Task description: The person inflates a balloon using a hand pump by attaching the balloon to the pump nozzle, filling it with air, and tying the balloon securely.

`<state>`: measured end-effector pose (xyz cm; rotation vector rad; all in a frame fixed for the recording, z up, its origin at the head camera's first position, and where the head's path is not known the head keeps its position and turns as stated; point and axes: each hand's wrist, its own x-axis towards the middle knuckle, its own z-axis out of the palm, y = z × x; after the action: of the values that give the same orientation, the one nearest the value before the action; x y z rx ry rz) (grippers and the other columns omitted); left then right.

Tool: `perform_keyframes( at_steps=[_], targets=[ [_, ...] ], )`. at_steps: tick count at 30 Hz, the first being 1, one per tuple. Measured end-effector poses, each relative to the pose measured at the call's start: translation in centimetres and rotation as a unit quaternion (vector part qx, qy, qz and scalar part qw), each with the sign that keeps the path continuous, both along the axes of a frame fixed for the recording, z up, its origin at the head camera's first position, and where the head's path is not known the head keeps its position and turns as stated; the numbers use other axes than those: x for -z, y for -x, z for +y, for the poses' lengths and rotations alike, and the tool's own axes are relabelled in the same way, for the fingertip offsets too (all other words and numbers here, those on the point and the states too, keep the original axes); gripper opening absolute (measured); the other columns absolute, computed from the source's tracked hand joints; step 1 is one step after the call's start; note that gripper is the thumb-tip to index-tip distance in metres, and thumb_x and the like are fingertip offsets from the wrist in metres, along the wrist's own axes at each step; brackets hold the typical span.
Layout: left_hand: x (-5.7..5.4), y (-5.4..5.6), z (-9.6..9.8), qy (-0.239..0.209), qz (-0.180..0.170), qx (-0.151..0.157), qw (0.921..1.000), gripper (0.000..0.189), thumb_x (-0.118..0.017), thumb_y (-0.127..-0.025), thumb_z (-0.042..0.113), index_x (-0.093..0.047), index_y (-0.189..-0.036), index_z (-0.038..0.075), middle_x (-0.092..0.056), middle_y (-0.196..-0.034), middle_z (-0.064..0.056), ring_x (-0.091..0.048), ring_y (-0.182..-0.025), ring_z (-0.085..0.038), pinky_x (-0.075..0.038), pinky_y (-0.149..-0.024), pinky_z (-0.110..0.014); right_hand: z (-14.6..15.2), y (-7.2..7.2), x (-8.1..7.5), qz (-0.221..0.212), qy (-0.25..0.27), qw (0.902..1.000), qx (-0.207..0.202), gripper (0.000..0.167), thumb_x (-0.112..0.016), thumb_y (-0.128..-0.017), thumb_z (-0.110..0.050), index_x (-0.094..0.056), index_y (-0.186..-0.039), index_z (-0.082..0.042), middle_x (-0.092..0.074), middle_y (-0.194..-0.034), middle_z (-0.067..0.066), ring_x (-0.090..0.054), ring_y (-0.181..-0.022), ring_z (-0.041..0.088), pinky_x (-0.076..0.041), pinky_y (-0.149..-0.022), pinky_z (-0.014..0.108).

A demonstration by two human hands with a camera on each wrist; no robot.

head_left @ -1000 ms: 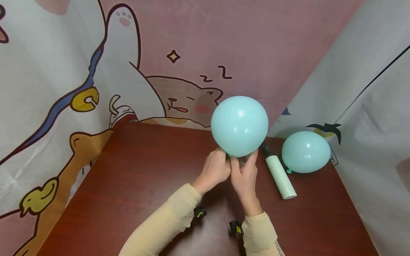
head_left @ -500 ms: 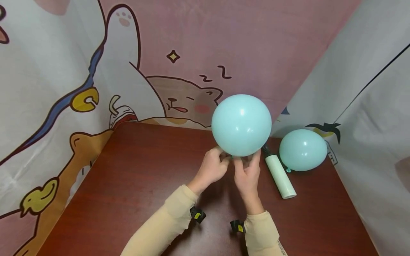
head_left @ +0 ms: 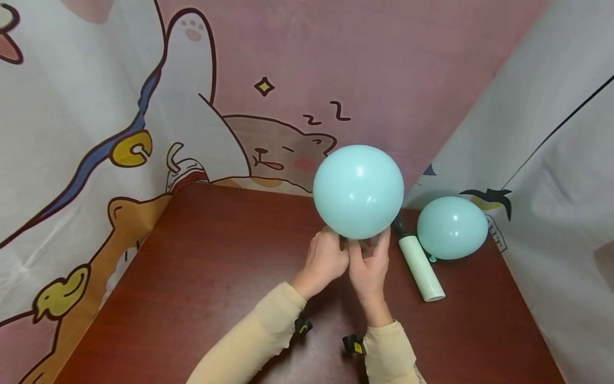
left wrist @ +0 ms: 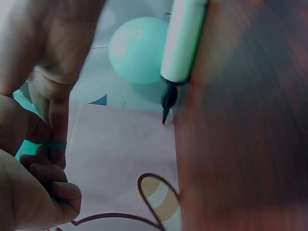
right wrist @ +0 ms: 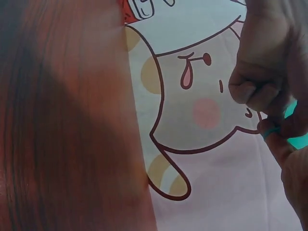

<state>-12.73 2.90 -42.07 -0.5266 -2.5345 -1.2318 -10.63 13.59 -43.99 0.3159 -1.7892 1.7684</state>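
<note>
A round, pale teal balloon [head_left: 358, 191] is held above the table, its neck pointing down between both hands. The left hand [head_left: 327, 260] has curled fingers and pinches at the neck from the left. On the other side, the right hand [head_left: 369, 272] grips the underside, its thumb close below the balloon. In the left wrist view a teal stretch of balloon neck [left wrist: 57, 144] loops across a finger of the right hand. The right wrist view shows that same neck [right wrist: 272, 132] at a fingertip, beside the curled left fingers. Overlapping fingers hide much of the neck.
A second teal balloon [head_left: 452, 228], with a knotted end, lies at the table's back right. Beside it lies a hand pump [head_left: 421, 268] with a white barrel and black nozzle. The brown table [head_left: 216, 266] meets a cartoon-printed cloth [head_left: 384, 69] behind and at the sides.
The left hand drew slightly away from the right half a second ago and is now back against it at the neck. The balloon shifted a little; the view moved slightly too.
</note>
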Motion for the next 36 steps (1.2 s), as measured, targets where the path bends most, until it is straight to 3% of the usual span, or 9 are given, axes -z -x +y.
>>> perform_keyframes(
  at_steps=[4,8,11,13,17,20,23,28,36],
  targets=[
    [0.6,0.3,0.4,0.101,0.084,-0.015,0.9912,0.013,-0.063,-0.097,0.006,-0.056,-0.086,0.008,-0.049,-0.071,-0.003,-0.043,-0.058,-0.014,-0.038,-0.051,-0.029,0.0,-0.2,-0.1,-0.049,-0.070,0.9944,0.062,0.068,-0.057,-0.102,-0.004,-0.024,-0.161,-0.014,-0.061,-0.137,0.019,-0.066,-0.102,0.022,-0.056,-0.081,0.029],
    [1.1,0.6,0.8,0.207,0.217,-0.060,0.9521,0.024,-0.067,-0.089,0.001,-0.051,-0.074,0.011,-0.045,-0.063,-0.001,-0.041,-0.054,-0.014,-0.032,-0.047,-0.027,0.2,-0.3,-0.5,-0.105,-0.168,0.9728,0.119,0.058,-0.054,-0.104,-0.013,-0.027,-0.155,-0.004,-0.066,-0.114,0.028,-0.062,-0.080,0.033,-0.052,-0.071,0.048],
    [1.0,0.7,1.0,0.246,0.263,-0.082,0.9294,0.030,-0.069,-0.085,0.002,-0.050,-0.066,0.014,-0.044,-0.061,-0.001,-0.040,-0.052,-0.013,-0.028,-0.046,-0.026,0.5,-0.4,-0.6,-0.117,-0.191,0.9664,0.126,0.054,-0.052,-0.105,-0.013,-0.029,-0.151,0.002,-0.065,-0.105,0.031,-0.061,-0.078,0.041,-0.049,-0.070,0.057],
    [0.6,0.6,1.2,0.239,0.245,-0.075,0.9367,0.029,-0.069,-0.087,0.004,-0.050,-0.067,0.013,-0.044,-0.062,-0.001,-0.041,-0.052,-0.012,-0.027,-0.047,-0.025,0.7,-0.4,-0.6,-0.114,-0.189,0.9675,0.124,0.055,-0.052,-0.104,-0.014,-0.029,-0.152,0.001,-0.065,-0.101,0.029,-0.059,-0.074,0.039,-0.048,-0.068,0.054],
    [-0.2,0.4,1.1,0.154,0.126,-0.032,0.9795,0.025,-0.066,-0.092,0.006,-0.051,-0.072,0.012,-0.046,-0.065,-0.001,-0.039,-0.053,-0.012,-0.032,-0.047,-0.025,1.2,-0.4,-0.5,-0.098,-0.157,0.9762,0.113,0.059,-0.055,-0.103,-0.013,-0.029,-0.156,-0.007,-0.067,-0.115,0.023,-0.060,-0.078,0.029,-0.050,-0.071,0.038],
    [-0.5,0.3,0.9,0.074,0.047,-0.003,0.9962,0.024,-0.065,-0.092,0.003,-0.051,-0.074,0.010,-0.046,-0.068,-0.002,-0.035,-0.056,-0.012,-0.033,-0.048,-0.027,1.5,-0.3,-0.4,-0.091,-0.112,0.9855,0.090,0.061,-0.056,-0.102,-0.009,-0.029,-0.157,-0.011,-0.063,-0.132,0.018,-0.061,-0.092,0.020,-0.050,-0.078,0.025],
    [-0.4,0.4,0.5,0.014,0.026,0.025,0.9993,0.020,-0.065,-0.092,0.000,-0.053,-0.078,0.009,-0.046,-0.071,-0.001,-0.038,-0.062,-0.012,-0.034,-0.054,-0.026,1.8,-0.1,-0.5,-0.087,-0.048,0.9935,0.055,0.059,-0.055,-0.102,-0.004,-0.032,-0.156,-0.010,-0.057,-0.140,0.013,-0.061,-0.107,0.016,-0.050,-0.086,0.019],
    [0.2,0.6,-0.2,-0.066,0.053,0.056,0.9949,0.012,-0.068,-0.092,-0.003,-0.063,-0.087,0.007,-0.051,-0.082,-0.004,-0.050,-0.072,-0.017,-0.041,-0.064,-0.025,1.8,0.1,-0.9,-0.111,0.046,0.9927,0.011,0.055,-0.055,-0.100,0.002,-0.037,-0.150,-0.010,-0.056,-0.131,0.009,-0.064,-0.106,0.017,-0.058,-0.086,0.024],
    [0.8,0.5,-0.9,-0.080,0.121,0.021,0.9893,0.013,-0.082,-0.084,-0.001,-0.081,-0.093,0.007,-0.059,-0.099,-0.007,-0.059,-0.094,-0.022,-0.055,-0.081,-0.035,1.7,-0.1,-1.0,-0.130,0.079,0.9877,-0.033,0.062,-0.053,-0.101,0.002,-0.032,-0.157,-0.017,-0.052,-0.142,0.009,-0.066,-0.110,0.019,-0.059,-0.088,0.028]
  ],
)
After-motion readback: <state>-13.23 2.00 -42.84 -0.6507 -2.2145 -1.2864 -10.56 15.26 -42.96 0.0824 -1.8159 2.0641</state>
